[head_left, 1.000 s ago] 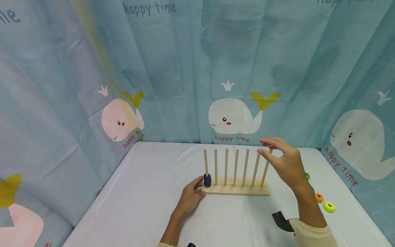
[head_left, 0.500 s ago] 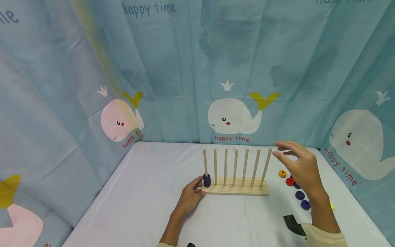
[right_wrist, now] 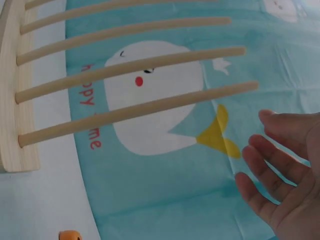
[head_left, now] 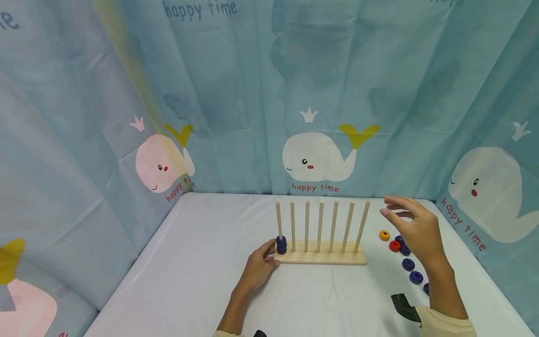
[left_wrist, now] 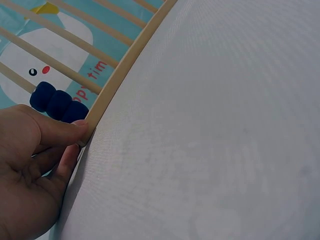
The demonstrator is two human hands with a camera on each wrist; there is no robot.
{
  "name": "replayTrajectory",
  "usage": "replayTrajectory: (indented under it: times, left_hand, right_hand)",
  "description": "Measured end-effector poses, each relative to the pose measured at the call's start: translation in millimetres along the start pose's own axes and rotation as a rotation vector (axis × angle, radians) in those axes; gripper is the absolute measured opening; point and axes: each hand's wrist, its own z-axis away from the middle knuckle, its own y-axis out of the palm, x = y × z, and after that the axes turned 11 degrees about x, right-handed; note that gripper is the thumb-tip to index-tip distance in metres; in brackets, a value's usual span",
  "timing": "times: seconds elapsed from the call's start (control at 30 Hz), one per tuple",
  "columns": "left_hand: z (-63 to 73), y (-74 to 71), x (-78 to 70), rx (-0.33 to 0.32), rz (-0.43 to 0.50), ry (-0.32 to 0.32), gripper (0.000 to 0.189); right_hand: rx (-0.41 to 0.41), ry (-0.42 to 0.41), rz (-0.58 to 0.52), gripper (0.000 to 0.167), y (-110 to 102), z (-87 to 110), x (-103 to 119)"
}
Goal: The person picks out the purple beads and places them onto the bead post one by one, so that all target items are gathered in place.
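Note:
A wooden peg rack (head_left: 322,258) stands on the white table, a row of upright pegs rising from its flat base. Stacked at the foot of its leftmost peg are three dark blue beads (head_left: 281,245); the other pegs are bare. At the rack's left end, my left hand (head_left: 257,269) pinches the base between thumb and fingers, as the left wrist view shows beside the blue beads (left_wrist: 59,103). My right hand (head_left: 418,234) is raised to the right of the rightmost peg. Its fingers are apart and hold nothing; the right wrist view shows this hand (right_wrist: 290,175) beyond the peg tips.
Loose beads lie on the table right of the rack: an orange bead (head_left: 384,235), a red bead (head_left: 394,246) and several blue ones, including a blue bead (head_left: 416,277). My right forearm hides part of that area. A light blue curtain (head_left: 236,140) with whales surrounds the table.
My right hand has moved right, away from the pegs to past the rack's right end, revealing orange, red and blue beads. My left hand has stayed at the base's left end.

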Motion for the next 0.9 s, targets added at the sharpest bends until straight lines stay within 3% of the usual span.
replayTrajectory:
  times: [0.47, 0.9]
  left_hand:
    - [0.4, -0.4, -2.5, 0.004, 0.002, 0.0, 0.062]
    - [1.0, -0.6, -2.2, 0.006, 0.001, 0.005, 0.062]
  right_hand:
    - [0.04, 0.178, 0.014, 0.042, -8, 8.9, -34]
    - [0.167, 0.369, -0.002, 0.059, -7, 16.8, -62]
